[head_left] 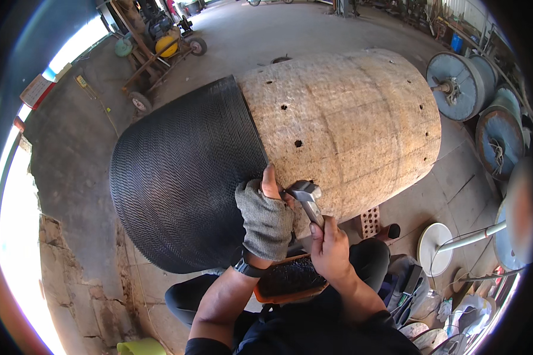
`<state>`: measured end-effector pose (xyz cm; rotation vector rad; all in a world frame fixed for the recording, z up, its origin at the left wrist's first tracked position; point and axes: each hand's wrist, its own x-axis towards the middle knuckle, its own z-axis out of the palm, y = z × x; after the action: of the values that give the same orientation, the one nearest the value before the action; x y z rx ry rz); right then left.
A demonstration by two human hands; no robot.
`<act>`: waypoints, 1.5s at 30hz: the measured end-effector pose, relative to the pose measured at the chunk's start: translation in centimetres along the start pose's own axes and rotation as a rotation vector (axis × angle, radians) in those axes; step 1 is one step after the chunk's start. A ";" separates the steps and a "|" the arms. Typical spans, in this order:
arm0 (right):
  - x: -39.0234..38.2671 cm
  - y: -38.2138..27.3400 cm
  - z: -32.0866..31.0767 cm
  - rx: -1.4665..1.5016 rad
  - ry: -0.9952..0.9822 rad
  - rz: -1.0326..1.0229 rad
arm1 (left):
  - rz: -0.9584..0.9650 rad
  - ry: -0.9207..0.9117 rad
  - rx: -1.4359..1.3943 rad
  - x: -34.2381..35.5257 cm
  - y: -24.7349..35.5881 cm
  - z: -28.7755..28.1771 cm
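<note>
A big wooden drum (349, 130) with dark holes lies on its side in front of me. Its left part is covered by a black, finely ridged layer (183, 177) with a straight right edge. My left hand (265, 219), in a grey fingerless glove, is at that edge. Its thumb sticks up and its fingers are curled against the drum; whatever they pinch is hidden. My right hand (330, 251), bare, grips the handle of a hammer (307, 194). The hammer's head is close beside my left fingertips, at the drum's surface; I cannot tell if it touches.
Between my knees sits an orange tray (290, 299) of dark small pieces. A perforated brick (370, 222) is under the drum's right side. Large metal reels (456, 86) stand at right, with a white disc (434, 248) nearer. A wheeled machine (166, 47) is at far left.
</note>
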<state>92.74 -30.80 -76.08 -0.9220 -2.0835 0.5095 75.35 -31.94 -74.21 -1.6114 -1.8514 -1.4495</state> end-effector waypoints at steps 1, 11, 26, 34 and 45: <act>-0.2 -0.1 0.0 0.059 0.078 -0.053 | -0.034 -0.008 -0.066 0.0 -0.2 0.3; -1.5 0.5 -0.6 0.224 0.265 -0.076 | 0.212 0.019 0.219 -5.9 3.7 -2.8; -0.4 2.9 2.1 0.132 0.007 -0.037 | 0.251 -0.600 -0.143 -16.5 2.4 3.6; 0.3 0.8 2.0 0.004 -0.040 0.024 | -0.092 -0.584 -0.198 -23.5 -0.3 9.6; -0.1 1.2 2.2 -0.028 -0.011 -0.056 | 0.250 -0.610 -0.116 -16.4 2.3 0.6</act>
<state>91.57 -30.18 -78.17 -0.8764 -2.1250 0.4580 82.97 -41.20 -85.68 -2.4468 -1.7657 -1.0433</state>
